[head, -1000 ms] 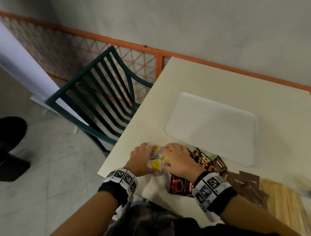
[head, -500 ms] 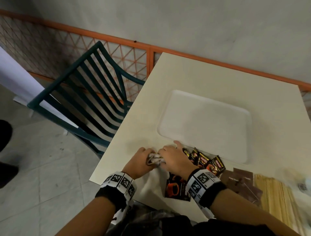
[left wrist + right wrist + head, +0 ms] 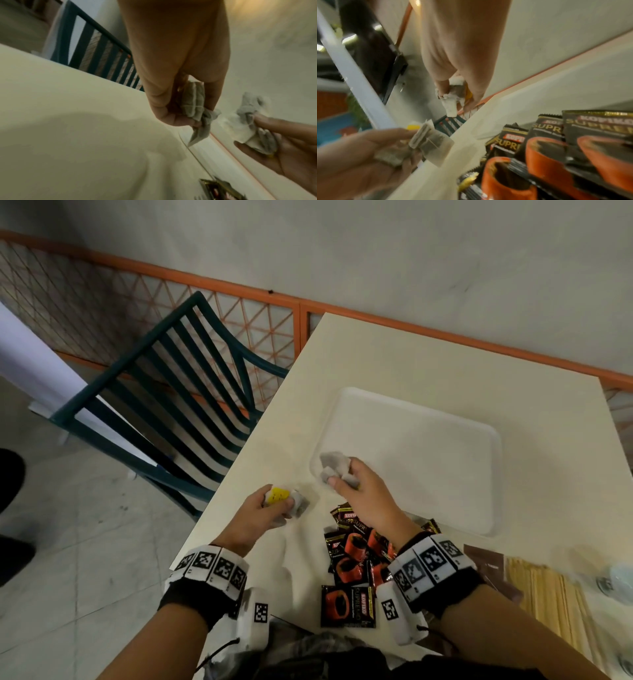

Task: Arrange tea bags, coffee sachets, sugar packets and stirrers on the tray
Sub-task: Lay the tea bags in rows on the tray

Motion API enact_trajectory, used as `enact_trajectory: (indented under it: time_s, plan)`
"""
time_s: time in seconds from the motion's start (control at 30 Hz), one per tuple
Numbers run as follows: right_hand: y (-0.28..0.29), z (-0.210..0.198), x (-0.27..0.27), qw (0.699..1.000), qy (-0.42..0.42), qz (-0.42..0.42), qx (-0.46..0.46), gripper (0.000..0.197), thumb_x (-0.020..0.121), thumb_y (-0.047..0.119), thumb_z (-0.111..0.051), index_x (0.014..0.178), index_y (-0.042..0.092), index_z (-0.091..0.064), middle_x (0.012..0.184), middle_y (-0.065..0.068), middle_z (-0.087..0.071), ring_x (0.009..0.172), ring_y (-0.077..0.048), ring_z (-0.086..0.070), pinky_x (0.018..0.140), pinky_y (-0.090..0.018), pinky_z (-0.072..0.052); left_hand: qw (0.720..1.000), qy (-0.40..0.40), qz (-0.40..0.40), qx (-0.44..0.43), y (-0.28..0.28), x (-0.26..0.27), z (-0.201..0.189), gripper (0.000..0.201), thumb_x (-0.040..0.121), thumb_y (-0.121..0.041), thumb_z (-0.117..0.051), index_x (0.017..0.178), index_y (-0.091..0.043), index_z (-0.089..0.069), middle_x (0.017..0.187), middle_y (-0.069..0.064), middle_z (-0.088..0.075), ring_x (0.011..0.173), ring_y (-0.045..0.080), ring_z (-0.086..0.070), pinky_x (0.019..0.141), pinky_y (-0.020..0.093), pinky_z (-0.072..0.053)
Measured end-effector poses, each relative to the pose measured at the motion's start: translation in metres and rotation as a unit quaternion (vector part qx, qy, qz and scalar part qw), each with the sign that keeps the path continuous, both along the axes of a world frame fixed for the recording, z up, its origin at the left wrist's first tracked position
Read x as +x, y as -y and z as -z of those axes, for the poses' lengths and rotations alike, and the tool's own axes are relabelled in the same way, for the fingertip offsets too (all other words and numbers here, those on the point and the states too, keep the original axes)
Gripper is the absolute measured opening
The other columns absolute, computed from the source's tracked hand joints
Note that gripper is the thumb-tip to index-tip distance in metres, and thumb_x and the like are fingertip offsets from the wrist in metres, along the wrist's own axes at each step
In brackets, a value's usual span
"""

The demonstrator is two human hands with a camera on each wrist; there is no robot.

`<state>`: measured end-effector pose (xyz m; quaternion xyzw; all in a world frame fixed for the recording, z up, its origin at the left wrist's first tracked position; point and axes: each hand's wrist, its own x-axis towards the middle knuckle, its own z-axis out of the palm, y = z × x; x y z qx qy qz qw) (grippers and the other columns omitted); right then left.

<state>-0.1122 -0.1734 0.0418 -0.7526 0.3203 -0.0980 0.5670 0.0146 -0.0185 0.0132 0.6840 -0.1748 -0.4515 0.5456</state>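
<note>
Nearest the person, black-and-orange foil coffee sachets (image 3: 349, 563) lie heaped on the cream table (image 3: 428, 361), with brown paper sugar packets (image 3: 493, 571) and pale wooden stirrers (image 3: 551, 594) to their right. Beyond them the left hand (image 3: 260, 518) clutches a bunch of grey paper tea bags with yellow tags (image 3: 286, 499) above the table, while the right hand (image 3: 363, 494) pinches another bunch of tea bags (image 3: 337, 470) over the near-left corner of the white rectangular plastic tray (image 3: 445, 460). Loosely bunched bags could tangle by their strings and drop in a clump, or spill off the rim.

Café-style terrace or canteen: cream table (image 3: 428, 364), green slatted chair (image 3: 178, 392), orange mesh railing (image 3: 239, 299), tiled floor (image 3: 85, 559).
</note>
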Motion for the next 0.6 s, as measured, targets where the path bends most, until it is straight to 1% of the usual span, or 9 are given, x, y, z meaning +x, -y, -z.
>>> enact_trajectory:
  time_s: [0.03,0.1,0.13,0.2,0.23,0.3,0.37,0.5,0.6]
  plan:
    - [0.002,-0.002,0.0,0.996,0.03,0.02,0.076,0.031,0.091,0.023,-0.057,0.12,0.017,-0.05,0.109,0.001,-0.062,0.102,-0.015,-0.061,0.088,-0.033,-0.053,1.0,-0.023,-0.015,-0.012,0.001,-0.001,-0.002,0.003,0.092,-0.01,-0.053,0.089,-0.009,-0.054,0.077,0.003,-0.057,0.071,0.015,-0.053,0.059,0.017,-0.047]
    - [0.005,-0.005,0.0,0.965,0.081,0.052,0.242,0.029,0.093,0.013,-0.052,0.12,0.018,-0.046,0.109,-0.004,-0.06,0.102,-0.019,-0.061,0.085,-0.04,-0.055,0.995,-0.083,-0.046,-0.03,0.004,-0.002,-0.006,0.007,0.093,-0.008,-0.049,0.09,-0.01,-0.055,0.076,0.004,-0.058,0.068,0.015,-0.054,0.059,0.02,-0.049]
    - [0.005,-0.006,0.0,0.945,0.095,0.061,0.306,0.025,0.094,0.009,-0.05,0.117,0.017,-0.047,0.108,-0.004,-0.059,0.101,-0.021,-0.059,0.081,-0.04,-0.056,0.991,-0.112,-0.058,-0.036,0.006,-0.003,-0.008,0.008,0.093,-0.008,-0.049,0.093,-0.01,-0.056,0.078,0.005,-0.058,0.067,0.015,-0.056,0.061,0.021,-0.051]
    - [0.005,-0.007,-0.002,0.917,0.095,0.071,0.38,0.019,0.094,0.005,-0.046,0.108,0.018,-0.051,0.107,-0.006,-0.056,0.098,-0.025,-0.057,0.071,-0.036,-0.056,0.987,-0.141,-0.066,-0.042,0.011,-0.005,-0.01,0.01,0.094,-0.008,-0.049,0.097,-0.012,-0.058,0.082,0.004,-0.062,0.066,0.013,-0.06,0.066,0.025,-0.05]
    - [0.003,-0.006,-0.003,0.91,0.085,0.071,0.4,0.019,0.094,0.005,-0.044,0.104,0.018,-0.053,0.107,-0.007,-0.055,0.096,-0.025,-0.057,0.067,-0.035,-0.056,0.986,-0.148,-0.067,-0.044,0.014,-0.006,-0.011,0.011,0.094,-0.009,-0.049,0.097,-0.013,-0.058,0.083,0.003,-0.063,0.066,0.011,-0.061,0.067,0.026,-0.05]
    - [0.0,-0.003,-0.005,0.898,0.059,0.065,0.432,0.02,0.093,0.005,-0.039,0.101,0.018,-0.052,0.111,-0.01,-0.054,0.095,-0.027,-0.058,0.066,-0.036,-0.055,0.985,-0.15,-0.067,-0.054,0.022,-0.012,-0.014,0.012,0.095,-0.009,-0.047,0.097,-0.015,-0.058,0.084,0.0,-0.063,0.07,0.01,-0.06,0.069,0.026,-0.049]
    - [-0.004,0.0,-0.005,0.888,0.041,0.057,0.455,0.025,0.092,0.005,-0.035,0.106,0.017,-0.051,0.116,-0.013,-0.053,0.099,-0.03,-0.056,0.07,-0.041,-0.054,0.986,-0.139,-0.061,-0.067,0.029,-0.018,-0.017,0.014,0.096,-0.01,-0.045,0.094,-0.016,-0.057,0.084,-0.001,-0.06,0.074,0.01,-0.056,0.069,0.025,-0.048]
    - [-0.009,0.0,-0.001,0.885,0.03,0.053,0.462,0.036,0.091,0.005,-0.032,0.118,0.021,-0.049,0.123,-0.012,-0.05,0.105,-0.03,-0.054,0.077,-0.049,-0.053,0.989,-0.101,-0.06,-0.095,0.036,-0.027,-0.02,0.015,0.096,-0.009,-0.042,0.098,-0.015,-0.055,0.084,-0.002,-0.062,0.073,0.007,-0.061,0.065,0.021,-0.05]
    - [-0.011,-0.002,0.002,0.88,0.044,0.04,0.472,0.033,0.092,0.004,-0.034,0.118,0.019,-0.047,0.121,-0.01,-0.052,0.102,-0.028,-0.057,0.081,-0.049,-0.053,0.989,-0.082,-0.063,-0.103,0.039,-0.03,-0.018,0.014,0.094,-0.01,-0.043,0.102,-0.012,-0.054,0.092,0.002,-0.061,0.081,0.014,-0.058,0.071,0.027,-0.047]
